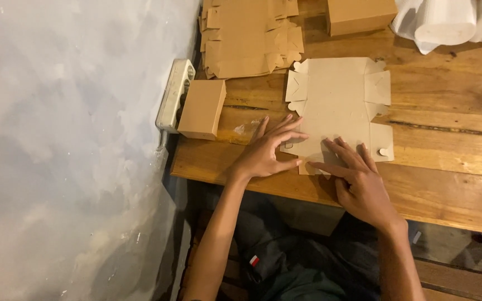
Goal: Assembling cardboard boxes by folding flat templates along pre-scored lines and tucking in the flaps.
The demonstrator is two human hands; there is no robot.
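A wooden bench (447,111) runs beside a pale wall. A stack of flat cardboard blanks (249,36) lies at its far edge, near a folded brown box (202,108) and a white power strip (175,92). One flat box blank (338,103) lies before the person. The left hand (266,150) and right hand (361,181) press on its near edge, fingers spread flat, each grip holding nothing.

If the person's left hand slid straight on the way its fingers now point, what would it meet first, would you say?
The left hand points up and to the right across the flat unfolded brown cardboard box blank. It would probably first ride further onto that blank, which its fingertips already touch, towards the blank's scalloped left flaps.
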